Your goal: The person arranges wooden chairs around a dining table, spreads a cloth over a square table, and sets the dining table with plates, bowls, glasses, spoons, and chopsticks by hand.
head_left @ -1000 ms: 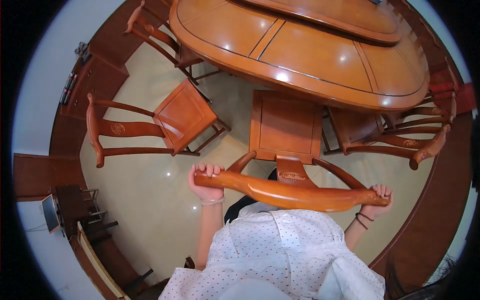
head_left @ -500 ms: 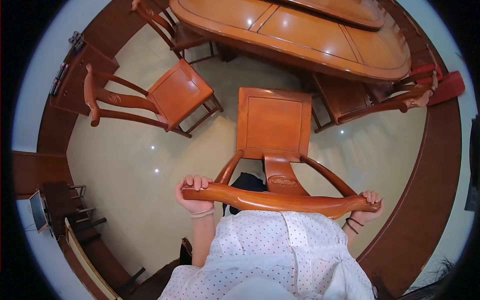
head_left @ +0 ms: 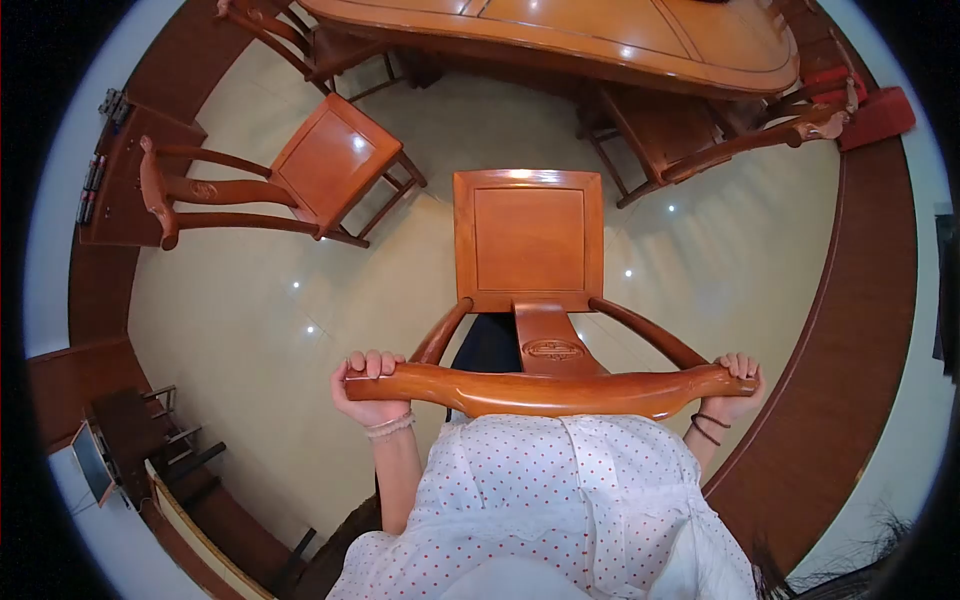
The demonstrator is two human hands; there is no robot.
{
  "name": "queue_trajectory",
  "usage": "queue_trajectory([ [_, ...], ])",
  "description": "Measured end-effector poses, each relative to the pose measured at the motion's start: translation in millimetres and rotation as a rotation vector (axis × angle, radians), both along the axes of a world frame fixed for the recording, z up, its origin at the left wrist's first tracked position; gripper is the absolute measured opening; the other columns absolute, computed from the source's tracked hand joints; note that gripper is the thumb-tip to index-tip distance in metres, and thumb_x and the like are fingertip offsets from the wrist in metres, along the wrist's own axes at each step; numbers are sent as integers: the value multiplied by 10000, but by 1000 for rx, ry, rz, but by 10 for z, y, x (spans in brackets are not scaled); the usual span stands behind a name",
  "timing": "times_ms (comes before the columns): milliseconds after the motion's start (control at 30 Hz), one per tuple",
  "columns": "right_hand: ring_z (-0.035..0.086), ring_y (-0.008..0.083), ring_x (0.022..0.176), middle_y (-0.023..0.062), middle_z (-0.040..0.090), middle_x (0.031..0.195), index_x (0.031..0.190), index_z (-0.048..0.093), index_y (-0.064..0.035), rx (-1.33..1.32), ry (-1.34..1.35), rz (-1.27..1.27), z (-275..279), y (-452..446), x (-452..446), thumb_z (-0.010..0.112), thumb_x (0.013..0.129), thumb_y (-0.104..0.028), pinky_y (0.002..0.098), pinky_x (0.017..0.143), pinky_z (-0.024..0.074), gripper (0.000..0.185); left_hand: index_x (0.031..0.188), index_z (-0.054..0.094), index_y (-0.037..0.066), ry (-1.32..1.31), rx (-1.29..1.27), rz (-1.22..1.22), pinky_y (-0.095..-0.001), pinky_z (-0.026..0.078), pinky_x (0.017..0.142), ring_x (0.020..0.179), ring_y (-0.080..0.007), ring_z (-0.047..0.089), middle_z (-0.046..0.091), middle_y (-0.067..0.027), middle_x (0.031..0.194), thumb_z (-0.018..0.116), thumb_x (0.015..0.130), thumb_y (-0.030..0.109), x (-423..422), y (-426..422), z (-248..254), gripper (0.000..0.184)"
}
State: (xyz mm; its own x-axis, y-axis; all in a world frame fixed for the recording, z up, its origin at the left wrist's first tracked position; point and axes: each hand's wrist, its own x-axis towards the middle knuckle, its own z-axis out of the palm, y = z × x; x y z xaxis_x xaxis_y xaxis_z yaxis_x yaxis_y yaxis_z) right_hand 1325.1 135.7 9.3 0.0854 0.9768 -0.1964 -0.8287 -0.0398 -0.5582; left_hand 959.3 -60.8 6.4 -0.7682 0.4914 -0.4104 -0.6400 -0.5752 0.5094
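A reddish-brown wooden chair (head_left: 530, 240) stands right in front of me, its back towards my body and its square seat pointing away. My left hand (head_left: 372, 388) is wrapped round the left end of the chair's curved top rail. Round the right end of the same rail, my right hand (head_left: 736, 385) is closed with its fingers over the top. The carved back splat and two side posts run from the rail down to the seat. The chair's legs are hidden beneath the seat.
A large polished wooden table (head_left: 580, 45) lies ahead. Another chair (head_left: 335, 165) stands at the left, angled, and one more chair (head_left: 665, 130) is by the table at the right. A wooden cabinet (head_left: 135, 190) lines the left wall. A monitor (head_left: 93, 462) is at lower left.
I have moved back from the table with the chair, so a wider gap of floor shows between seat and table. Both hands keep their hold on the rail.
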Motion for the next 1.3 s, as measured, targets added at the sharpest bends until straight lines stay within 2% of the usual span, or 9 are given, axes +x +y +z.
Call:
queue_trajectory([
  [500, 333, 126, 541, 9, 317, 567, 608, 343, -100, 43, 68, 70, -67, 179, -40, 374, 778, -161, 276, 609, 350, 182, 626, 411, 106, 29, 74, -107, -347, 380, 617, 512, -162, 375, 386, -18, 514, 376, 766, 283, -166, 242, -28, 229],
  [633, 329, 125, 552, 8, 306, 574, 623, 325, -100, 30, 85, 84, -50, 116, 48, 357, 795, -156, 282, 628, 351, 184, 610, 343, 132, 100, 100, -139, -305, 355, 630, 533, -132, 360, 344, 12, 521, 380, 785, 261, -111, 212, -37, 221],
  [867, 328, 136, 560, 11, 301, 580, 636, 328, -101, 47, 46, 163, -20, 201, 29, 339, 803, -178, 309, 672, 379, 185, 609, 356, 131, 115, 115, -105, -295, 350, 618, 520, -118, 366, 355, 17, 518, 404, 776, 248, -118, 247, -40, 209],
  [1033, 333, 140, 576, 17, 298, 578, 633, 330, -99, 42, -59, 263, -17, 234, 75, 338, 817, -205, 314, 699, 382, 213, 639, 400, 111, 110, 16, 99, -279, 361, 548, 490, -127, 342, 347, 13, 513, 448, 753, 274, -121, 297, -85, 204],
  [1100, 411, 180, 621, 51, 395, 596, 618, 358, -94, 24, -28, 310, -157, 257, 239, 356, 788, -275, 332, 689, 389, 248, 704, 441, 95, 134, 198, -44, -309, 406, 603, 558, -152, 431, 443, -22, 609, 452, 753, 278, -211, 177, -242, 189],
  [1167, 476, 182, 731, 86, 496, 694, 664, 439, -45, 165, -200, 520, -218, 367, 318, 389, 806, -238, 317, 722, 397, 245, 826, 478, 73, 106, -390, 473, -343, 429, 688, 723, -200, 519, 514, -76, 791, 428, 773, 288, -178, 285, -210, 227],
  [1200, 476, 182, 731, 86, 496, 694, 664, 439, -45, 177, -188, 524, -185, 442, 379, 389, 806, -238, 317, 722, 397, 245, 928, 489, 64, 150, -570, 513, -354, 421, 786, 884, -229, 519, 513, -112, 927, 365, 802, 341, -174, 290, -248, 329],
  [1267, 503, 174, 841, 116, 556, 825, 750, 513, 7, 117, -726, 735, -97, 534, 595, 453, 805, -136, 285, 757, 397, 165, 973, 484, 63, 179, -554, 442, -358, 413, 799, 891, -233, 515, 512, -109, 949, 337, 811, 371, 24, 179, -414, 378],
  [1300, 510, 157, 869, 116, 565, 884, 815, 538, 21, 158, -773, 779, -148, 590, 768, 489, 781, -23, 256, 764, 398, 74, 1019, 480, 61, 196, -546, 369, -362, 406, 812, 899, -238, 511, 511, -106, 972, 309, 820, 400, 218, 237, -472, 429],
])
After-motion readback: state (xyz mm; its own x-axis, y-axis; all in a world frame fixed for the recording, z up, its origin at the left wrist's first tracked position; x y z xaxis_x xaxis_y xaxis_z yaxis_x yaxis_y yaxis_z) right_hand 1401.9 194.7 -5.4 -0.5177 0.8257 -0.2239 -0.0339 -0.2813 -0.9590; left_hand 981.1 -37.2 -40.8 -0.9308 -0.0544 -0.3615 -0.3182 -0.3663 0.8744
